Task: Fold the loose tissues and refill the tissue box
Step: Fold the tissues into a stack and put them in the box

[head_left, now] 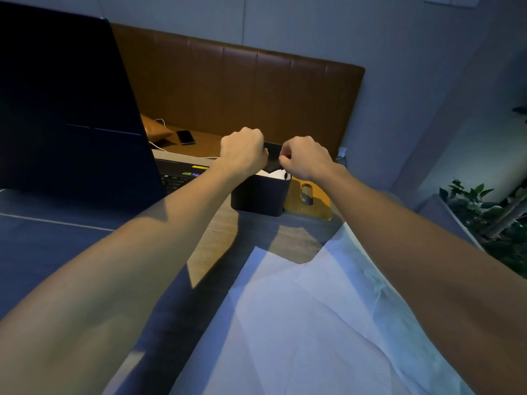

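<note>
A person's left hand (242,152) and right hand (306,158), fingers curled, grip a dark flat lid (272,156) above the black rectangular tissue box (259,196) near the wooden table (216,246)'s far edge. Loose white tissue sheets (299,323) lie at the near edge.

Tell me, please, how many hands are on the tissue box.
2. The left hand grips the tissue box at its upper left edge; the right hand pinches its upper right edge. No other hand shows.
</note>
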Motion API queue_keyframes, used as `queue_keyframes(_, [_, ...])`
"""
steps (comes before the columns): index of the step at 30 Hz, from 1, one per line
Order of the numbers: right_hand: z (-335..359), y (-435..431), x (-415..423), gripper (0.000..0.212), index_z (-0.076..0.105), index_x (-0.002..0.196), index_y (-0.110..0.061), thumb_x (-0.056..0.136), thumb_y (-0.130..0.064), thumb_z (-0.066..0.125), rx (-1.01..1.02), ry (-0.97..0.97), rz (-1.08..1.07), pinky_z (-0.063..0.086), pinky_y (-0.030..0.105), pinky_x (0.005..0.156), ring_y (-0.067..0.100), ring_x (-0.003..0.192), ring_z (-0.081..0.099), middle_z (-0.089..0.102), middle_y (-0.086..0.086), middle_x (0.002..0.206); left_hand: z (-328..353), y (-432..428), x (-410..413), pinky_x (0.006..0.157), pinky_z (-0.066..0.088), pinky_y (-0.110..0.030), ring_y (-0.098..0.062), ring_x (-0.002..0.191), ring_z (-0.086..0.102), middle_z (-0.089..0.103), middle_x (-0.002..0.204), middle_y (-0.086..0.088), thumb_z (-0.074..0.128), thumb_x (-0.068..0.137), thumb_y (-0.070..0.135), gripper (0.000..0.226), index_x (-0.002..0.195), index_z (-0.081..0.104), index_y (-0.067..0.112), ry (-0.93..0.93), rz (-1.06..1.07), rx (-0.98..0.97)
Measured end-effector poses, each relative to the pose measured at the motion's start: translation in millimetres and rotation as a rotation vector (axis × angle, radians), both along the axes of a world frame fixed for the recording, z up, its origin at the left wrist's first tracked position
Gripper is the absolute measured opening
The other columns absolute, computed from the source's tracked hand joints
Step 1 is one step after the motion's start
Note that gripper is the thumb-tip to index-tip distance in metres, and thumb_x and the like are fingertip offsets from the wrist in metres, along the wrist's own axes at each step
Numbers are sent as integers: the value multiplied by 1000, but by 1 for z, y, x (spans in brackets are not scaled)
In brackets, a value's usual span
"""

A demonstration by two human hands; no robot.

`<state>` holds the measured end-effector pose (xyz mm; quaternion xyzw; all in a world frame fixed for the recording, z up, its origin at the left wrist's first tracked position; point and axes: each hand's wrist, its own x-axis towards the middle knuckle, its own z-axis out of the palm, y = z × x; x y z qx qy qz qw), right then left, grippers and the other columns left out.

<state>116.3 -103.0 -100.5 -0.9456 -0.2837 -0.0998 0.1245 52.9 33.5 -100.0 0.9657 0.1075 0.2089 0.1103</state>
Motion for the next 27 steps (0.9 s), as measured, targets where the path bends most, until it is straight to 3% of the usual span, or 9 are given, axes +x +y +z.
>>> queue_keyframes(5, [10, -25, -30, 19, 71, 110, -21, 96, -25, 58, 84, 12, 19, 58, 40, 84, 19, 97, 63, 68, 0, 107, 16, -33, -31, 71, 54, -30, -17, 79, 60, 69, 98, -4, 58, 100, 33, 25, 112, 71, 14, -43, -118, -31])
queue_keyframes(8, [12, -45, -56, 20, 69, 113, -20, 95, -18, 61, 40, 93, 11, 58, 42, 86, 21, 95, 63, 69, 1, 106, 18, -55, -54, 71, 52, -34, -19, 79, 61, 67, 92, -2, 57, 100, 33, 24, 107, 71, 14, 1, -212, -44])
queue_keyframes(11, [2, -66, -85, 17, 68, 108, -21, 93, -23, 60, -33, 137, -24, 59, 48, 84, 25, 92, 65, 70, 3, 103, 11, -76, -77, 75, 55, -36, -24, 81, 64, 71, 95, -4, 57, 98, 35, 27, 108, 74, 15, 52, -268, -41])
queue_keyframes(17, [-30, -120, -138, 19, 63, 110, -17, 96, -25, 55, -100, 209, -47, 51, 37, 75, 27, 91, 62, 68, 5, 103, -20, -125, -121, 74, 53, -36, -25, 81, 63, 62, 91, -2, 57, 98, 30, 22, 108, 67, 13, 161, -322, -54])
queue_keyframes(21, [-57, -156, -160, 32, 61, 121, -16, 91, -28, 57, -116, 174, -147, 50, 42, 91, 34, 111, 58, 64, 9, 122, -55, -154, -135, 87, 55, -45, -32, 105, 64, 68, 115, -9, 54, 96, 25, 26, 118, 66, 18, 254, -483, -141])
queue_keyframes(24, [-71, -178, -173, 43, 53, 133, -17, 92, -31, 55, -148, 174, -197, 42, 44, 103, 35, 125, 48, 54, 10, 135, -77, -164, -145, 101, 45, -45, -30, 124, 54, 58, 135, -7, 41, 102, 30, 38, 137, 55, 24, 333, -619, -66])
queue_keyframes(27, [-84, -195, -184, 52, 42, 146, -20, 101, -45, 45, -139, 174, -246, 32, 45, 113, 32, 135, 40, 43, 7, 151, -92, -162, -160, 112, 31, -46, -26, 137, 41, 47, 147, -2, 31, 106, 39, 43, 146, 45, 29, 382, -604, 58])
